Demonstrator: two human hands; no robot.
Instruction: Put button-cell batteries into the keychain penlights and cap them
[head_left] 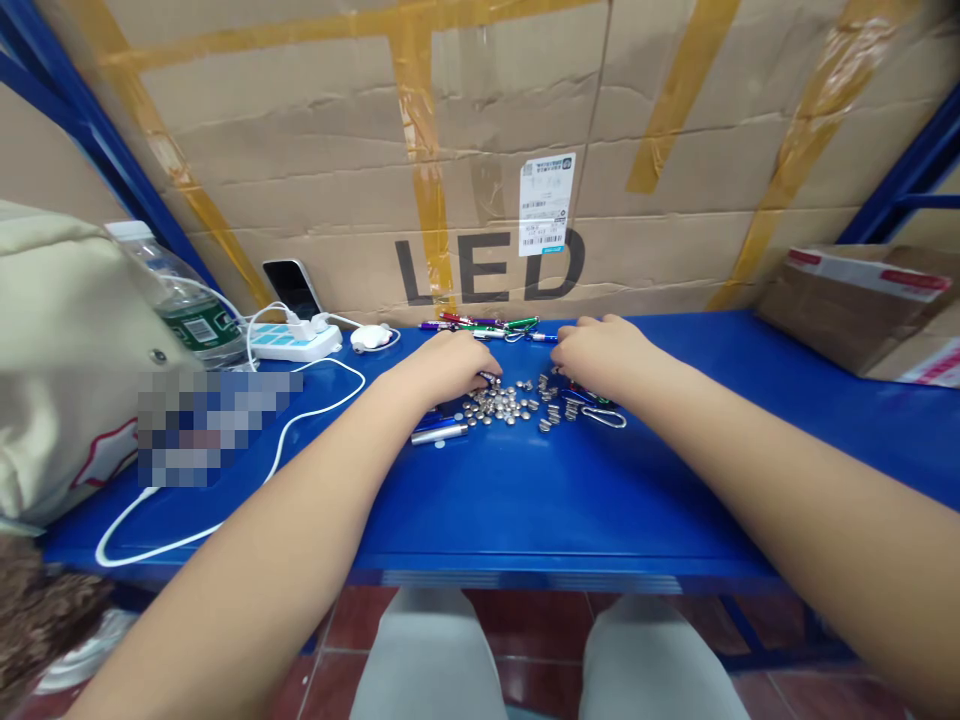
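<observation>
Silver button batteries point(499, 407) lay heaped between the left hand point(441, 368) and right hand point(604, 357), both curled downward; any pinch was hidden.

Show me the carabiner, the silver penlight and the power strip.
carabiner point(604, 425), head view, lower bar of its loop
silver penlight point(439, 434), head view, middle of its barrel
power strip point(283, 349), head view, front of its white casing

Your right hand point(604, 358) can pass rightward along the blue shelf point(780, 440); the white power strip point(292, 342) and cable point(330, 403) block the left side.
</observation>
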